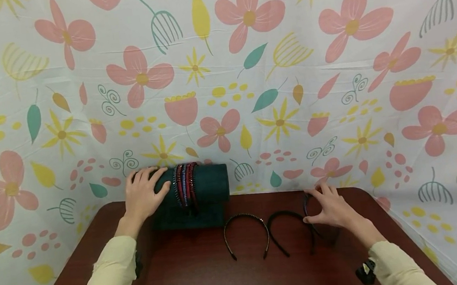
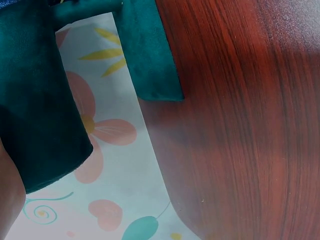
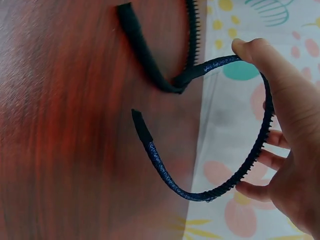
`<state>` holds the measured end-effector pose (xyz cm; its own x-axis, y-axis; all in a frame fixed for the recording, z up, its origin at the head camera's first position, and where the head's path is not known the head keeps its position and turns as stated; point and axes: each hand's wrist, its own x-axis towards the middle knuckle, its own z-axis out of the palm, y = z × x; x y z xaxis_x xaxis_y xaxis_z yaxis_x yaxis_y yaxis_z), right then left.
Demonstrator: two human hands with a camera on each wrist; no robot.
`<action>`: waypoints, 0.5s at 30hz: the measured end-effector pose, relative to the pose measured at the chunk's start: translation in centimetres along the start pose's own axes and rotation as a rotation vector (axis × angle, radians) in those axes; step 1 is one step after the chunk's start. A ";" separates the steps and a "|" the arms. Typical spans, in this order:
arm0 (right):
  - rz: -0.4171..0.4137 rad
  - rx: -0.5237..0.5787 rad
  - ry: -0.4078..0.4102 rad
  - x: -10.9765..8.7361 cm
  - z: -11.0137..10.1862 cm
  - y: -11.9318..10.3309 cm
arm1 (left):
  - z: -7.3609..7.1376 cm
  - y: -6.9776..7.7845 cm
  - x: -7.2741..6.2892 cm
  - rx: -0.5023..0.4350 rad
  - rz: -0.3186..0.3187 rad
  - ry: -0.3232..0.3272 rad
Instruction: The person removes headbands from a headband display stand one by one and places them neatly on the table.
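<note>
At the back left of the table stands a dark green velvet headband stand point(image 1: 212, 185), a padded roll on a flat base. Several beaded headbands point(image 1: 183, 188) in red, blue and black circle its roll. My left hand point(image 1: 144, 194) holds the roll's left end, fingers over the top and thumb across the front. My right hand point(image 1: 334, 208) grips a dark blue glittery headband point(image 3: 172, 182) with small inner teeth, thumb near one arm and fingers on the far side. One end of this headband overlaps or touches a plain black headband point(image 3: 142, 55) lying on the table.
A gold-and-black beaded headband point(image 1: 227, 239) lies between the stand and the black headband, its ends toward me. The dark red wood-grain table point(image 1: 192, 279) reaches back to a hanging floral cloth point(image 1: 222, 79), close behind the stand.
</note>
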<state>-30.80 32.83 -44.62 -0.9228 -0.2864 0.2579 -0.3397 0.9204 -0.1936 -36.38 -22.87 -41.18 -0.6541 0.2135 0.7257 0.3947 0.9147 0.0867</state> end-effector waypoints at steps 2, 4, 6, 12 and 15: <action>0.018 -0.006 -0.014 -0.2 0.1 0.3 | 0.0 0.0 0.0 0.003 0.004 0.007; 0.033 -0.012 -0.025 -0.4 0.4 0.6 | 0.0 -0.1 0.0 0.006 0.008 0.014; 0.041 -0.016 -0.033 -0.6 0.7 0.8 | 0.1 -0.1 0.0 0.005 0.012 0.021; 0.049 -0.009 -0.052 -1.2 1.6 1.5 | 0.1 0.0 0.0 0.004 0.012 0.021; 0.055 -0.003 -0.055 -1.3 2.0 1.8 | 0.0 0.0 0.0 -0.001 0.009 0.022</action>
<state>-30.57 34.36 -47.21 -0.9485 -0.2496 0.1949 -0.2880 0.9358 -0.2032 -36.36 -22.83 -41.23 -0.6364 0.2137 0.7411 0.4006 0.9127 0.0808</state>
